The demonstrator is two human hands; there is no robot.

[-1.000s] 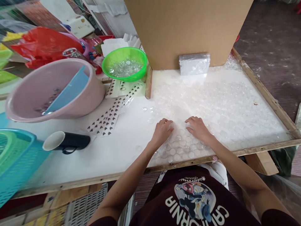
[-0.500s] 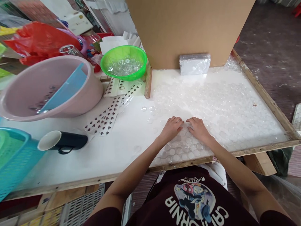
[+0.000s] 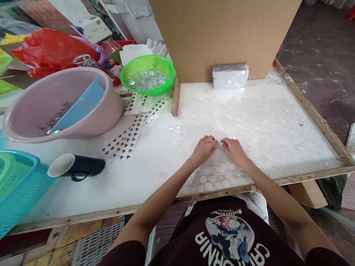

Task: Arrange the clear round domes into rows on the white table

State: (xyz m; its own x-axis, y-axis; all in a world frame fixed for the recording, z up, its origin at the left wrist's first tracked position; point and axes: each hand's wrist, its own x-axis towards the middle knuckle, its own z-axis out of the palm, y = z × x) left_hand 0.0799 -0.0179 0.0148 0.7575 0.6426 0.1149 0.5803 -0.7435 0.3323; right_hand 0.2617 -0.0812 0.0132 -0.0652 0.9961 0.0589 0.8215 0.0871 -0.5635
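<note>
Many clear, round, flat-looking discs [image 3: 226,183] lie packed side by side over the white tabletop in front of me. My left hand [image 3: 205,147] rests on them with its fingers bent forward and its thumb apart. Close by on the right, my right hand [image 3: 233,149] also lies on the discs, fingers curled, thumb a little below them. A narrow gap separates the two sets of fingertips. Neither hand visibly lifts a disc, though the undersides of the fingers are hidden. A few loose discs [image 3: 170,129] lie farther left.
A wooden rim [image 3: 313,107] borders the table, with a cardboard sheet [image 3: 227,33] and a wrapped white pack [image 3: 230,77] at the back. Leftward are a green bowl [image 3: 165,87] of clear pieces, a pink basin [image 3: 111,107], sticker sheets [image 3: 122,142], a dark mug [image 3: 88,165] and a turquoise basket [image 3: 27,195].
Both hands stay in nearly the same place over the discs. The right fingers have curled slightly and shifted a little. The whole view has moved slightly.
</note>
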